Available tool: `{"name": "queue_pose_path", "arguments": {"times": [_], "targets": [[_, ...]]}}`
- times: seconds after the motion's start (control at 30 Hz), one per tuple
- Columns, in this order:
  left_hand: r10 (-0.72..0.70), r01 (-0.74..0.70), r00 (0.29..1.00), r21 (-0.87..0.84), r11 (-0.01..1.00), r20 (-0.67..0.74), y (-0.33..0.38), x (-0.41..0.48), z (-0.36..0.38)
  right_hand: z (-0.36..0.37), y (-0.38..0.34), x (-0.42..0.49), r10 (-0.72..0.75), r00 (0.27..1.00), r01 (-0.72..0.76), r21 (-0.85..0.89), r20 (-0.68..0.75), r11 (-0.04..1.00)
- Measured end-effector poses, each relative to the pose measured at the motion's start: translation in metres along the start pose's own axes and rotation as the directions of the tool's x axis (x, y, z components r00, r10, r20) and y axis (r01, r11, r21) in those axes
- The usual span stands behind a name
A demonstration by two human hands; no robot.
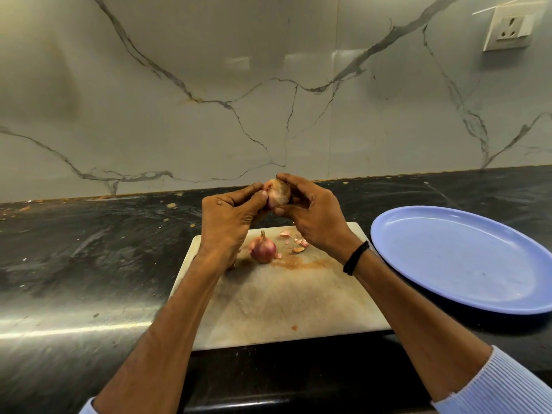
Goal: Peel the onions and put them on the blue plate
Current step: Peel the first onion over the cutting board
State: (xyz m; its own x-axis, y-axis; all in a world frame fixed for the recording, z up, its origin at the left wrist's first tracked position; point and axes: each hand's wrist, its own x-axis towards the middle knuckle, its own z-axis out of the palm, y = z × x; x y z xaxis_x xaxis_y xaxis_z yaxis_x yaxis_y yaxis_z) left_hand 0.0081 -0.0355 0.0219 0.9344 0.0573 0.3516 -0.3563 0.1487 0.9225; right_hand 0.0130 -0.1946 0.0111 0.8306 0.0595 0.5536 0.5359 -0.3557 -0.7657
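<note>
I hold a small onion [279, 193] with papery brown skin in the air above the far edge of the cutting board. My right hand [313, 218] grips it from the right, fingers curled round it. My left hand [228, 219] pinches the skin at the onion's left end with thumb and fingertips. A second onion [263, 248], pink with its dry stem up, lies on the white cutting board [268, 300]. The blue plate [466, 258] sits to the right of the board with nothing on it.
Bits of onion skin [294, 240] lie on the board near the second onion, beside an orange stain. The board and plate rest on a dark stone counter [89, 249]. A marble wall stands behind, with a wall socket [509, 29] at the upper right.
</note>
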Motion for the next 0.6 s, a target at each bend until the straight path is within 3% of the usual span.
{"name": "queue_pose_path", "arguments": {"times": [0.23, 0.6], "targets": [[0.191, -0.180, 0.981, 0.256, 0.950, -0.018, 0.0017, -0.0034, -0.0008, 0.0040, 0.0011, -0.0040, -0.081, 0.996, 0.085, -0.153, 0.031, 0.985], [0.161, -0.169, 0.986, 0.344, 0.924, 0.052, 0.0008, -0.0004, -0.0054, 0.0028, 0.0053, -0.0041, -0.052, 0.998, 0.059, -0.182, 0.039, 0.981]]}}
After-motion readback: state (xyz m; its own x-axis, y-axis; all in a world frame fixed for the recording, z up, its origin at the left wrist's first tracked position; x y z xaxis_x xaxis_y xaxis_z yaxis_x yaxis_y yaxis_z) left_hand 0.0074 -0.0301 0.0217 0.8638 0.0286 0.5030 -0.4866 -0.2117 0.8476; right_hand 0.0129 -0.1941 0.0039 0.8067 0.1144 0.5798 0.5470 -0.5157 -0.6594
